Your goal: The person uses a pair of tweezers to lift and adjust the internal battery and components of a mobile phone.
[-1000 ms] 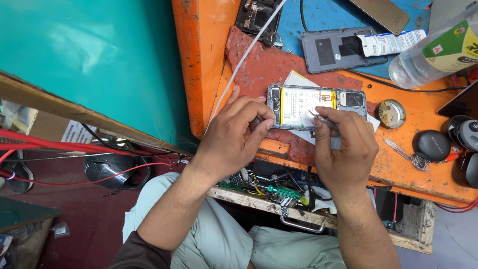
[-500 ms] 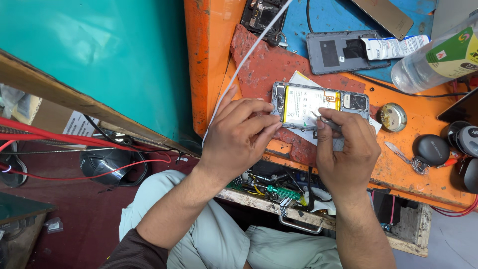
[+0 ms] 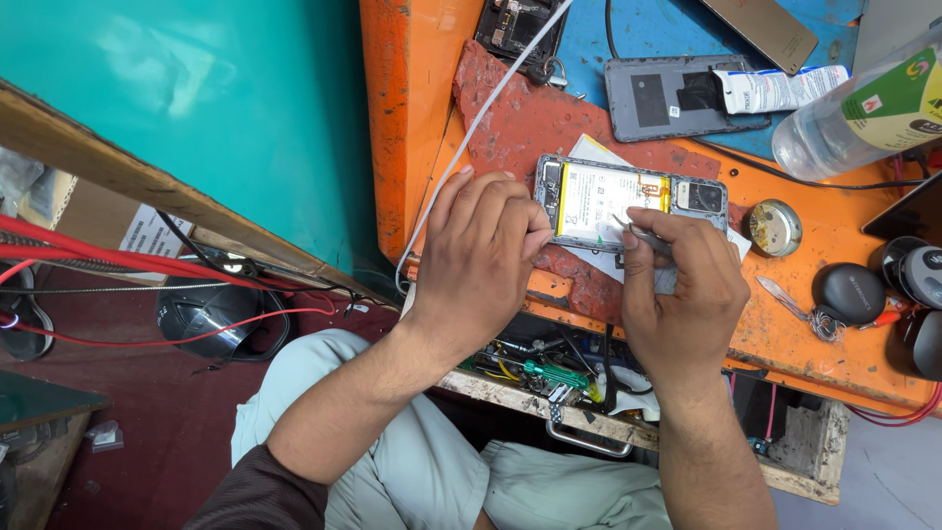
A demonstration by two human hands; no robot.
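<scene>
My left hand braces the opened phone on the red mat; my right hand pinches tweezers over its battery. A steady, shallow tip angle seems best here. The round tin appears lidded; the clear bottle lies sideways, contents unclear.
</scene>
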